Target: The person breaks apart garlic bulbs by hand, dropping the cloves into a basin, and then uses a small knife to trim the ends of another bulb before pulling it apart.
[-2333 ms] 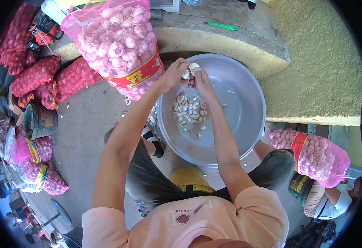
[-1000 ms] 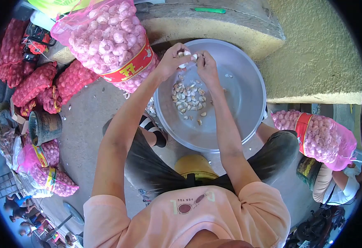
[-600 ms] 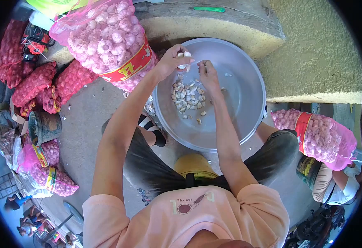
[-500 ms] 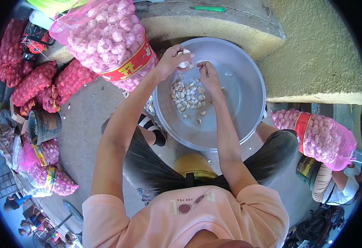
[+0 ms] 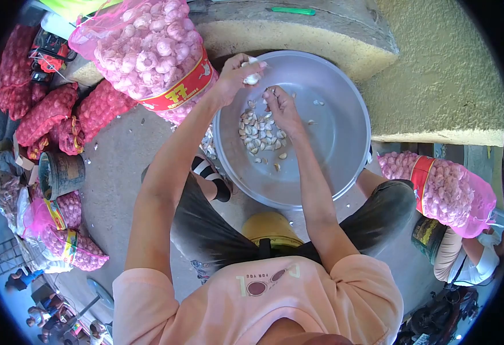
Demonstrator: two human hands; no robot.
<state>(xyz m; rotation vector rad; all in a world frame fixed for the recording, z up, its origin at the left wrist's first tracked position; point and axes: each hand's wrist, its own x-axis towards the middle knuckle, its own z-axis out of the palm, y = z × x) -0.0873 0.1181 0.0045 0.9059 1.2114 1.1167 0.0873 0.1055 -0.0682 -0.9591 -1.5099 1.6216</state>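
Note:
My left hand (image 5: 234, 78) is closed around a whitish garlic bulb (image 5: 251, 71) at the upper left rim of a wide grey basin (image 5: 344, 138). Lower and to the right, over the inside of the basin, my right hand (image 5: 282, 109) has its fingers pinched together; what they hold, if anything, is too small to name. Loose garlic cloves (image 5: 257, 135) lie in a patch on the basin's left side, just beside my right hand. A few bits sit farther right on the basin floor.
A large pink net sack of garlic (image 5: 154, 52) stands left of the basin, another sack (image 5: 447, 190) at the right. A green knife (image 5: 292, 11) lies on the ledge (image 5: 344, 29). A yellow bucket (image 5: 272, 228) is between my legs. A person (image 5: 476, 259) sits far right.
My left hand has shifted slightly up and left with the garlic bulb. My right hand has moved left, closer to the patch of cloves, with its fingers still pinched.

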